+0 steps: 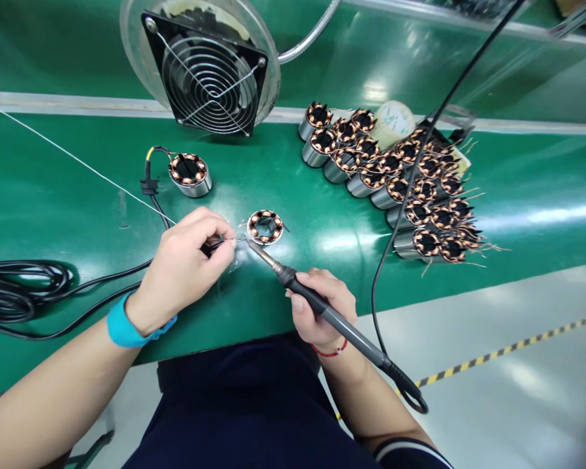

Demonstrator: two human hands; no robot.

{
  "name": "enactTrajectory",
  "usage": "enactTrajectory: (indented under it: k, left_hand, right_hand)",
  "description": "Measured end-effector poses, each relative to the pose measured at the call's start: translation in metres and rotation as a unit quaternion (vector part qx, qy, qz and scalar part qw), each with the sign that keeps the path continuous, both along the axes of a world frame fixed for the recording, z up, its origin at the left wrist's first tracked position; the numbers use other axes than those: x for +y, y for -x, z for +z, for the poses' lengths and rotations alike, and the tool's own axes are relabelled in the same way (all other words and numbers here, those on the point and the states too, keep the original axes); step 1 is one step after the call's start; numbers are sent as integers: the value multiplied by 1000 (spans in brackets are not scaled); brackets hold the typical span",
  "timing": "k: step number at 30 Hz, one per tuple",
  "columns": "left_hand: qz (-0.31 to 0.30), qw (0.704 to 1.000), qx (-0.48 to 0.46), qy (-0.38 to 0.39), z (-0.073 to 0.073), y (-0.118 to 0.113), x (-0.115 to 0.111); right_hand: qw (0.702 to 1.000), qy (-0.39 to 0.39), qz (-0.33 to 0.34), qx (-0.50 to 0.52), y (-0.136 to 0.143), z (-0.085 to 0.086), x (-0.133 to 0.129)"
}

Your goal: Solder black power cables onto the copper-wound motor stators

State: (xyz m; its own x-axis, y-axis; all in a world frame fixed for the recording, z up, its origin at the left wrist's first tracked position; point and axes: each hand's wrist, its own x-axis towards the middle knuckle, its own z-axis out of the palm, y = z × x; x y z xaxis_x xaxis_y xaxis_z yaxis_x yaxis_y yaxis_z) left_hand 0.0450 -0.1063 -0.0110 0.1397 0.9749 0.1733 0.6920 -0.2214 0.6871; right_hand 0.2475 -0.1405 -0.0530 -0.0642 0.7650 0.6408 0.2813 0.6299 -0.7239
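Observation:
My left hand [190, 254] is closed in a pinch on a black cable's lead and a thin pale solder wire [85, 159], which comes in from the upper left. A fine silvery end sticks out past its fingertips. In my right hand [325, 309] is a soldering iron [351, 335], held like a pen. The iron's tip meets or nearly meets that wire end, beside a motor stator [265, 228] wound with copper coils. Whether tip and wire touch, I cannot tell. Behind my left hand stands another stator [194, 185], with a black cable [149, 185] joined to it.
A black fan with a wire guard [215, 94] stands at the back. Several stators [371, 182] are grouped at the right, around a pale round spool [395, 124]. The iron's cord [383, 260] hangs in front of them. Coiled black cable [19, 293] lies at the left.

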Motion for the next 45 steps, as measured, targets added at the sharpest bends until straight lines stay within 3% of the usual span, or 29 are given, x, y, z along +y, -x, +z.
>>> enactTrajectory:
  k: [7, 14, 21, 28, 33, 45]
  left_hand:
    - [15, 1000, -9, 24, 1, 0, 1]
    - [11, 1000, -12, 21, 0, 0, 1]
    - [13, 1000, -8, 21, 0, 0, 1]
    - [9, 1000, -18, 15, -1, 1, 1]
    - [12, 999, -23, 21, -1, 0, 2]
    - [1, 999, -46, 29, -3, 1, 2]
  right_hand:
    - [1000, -4, 10, 0, 0, 0, 0]
    - [1000, -17, -20, 1, 1, 2, 1]
    - [1000, -9, 3, -5, 1, 1, 0]
    - [999, 15, -42, -9, -4, -4, -2]
    - [998, 32, -13, -42, -1, -6, 0]
    - [976, 107, 71, -173, 7, 28, 35]
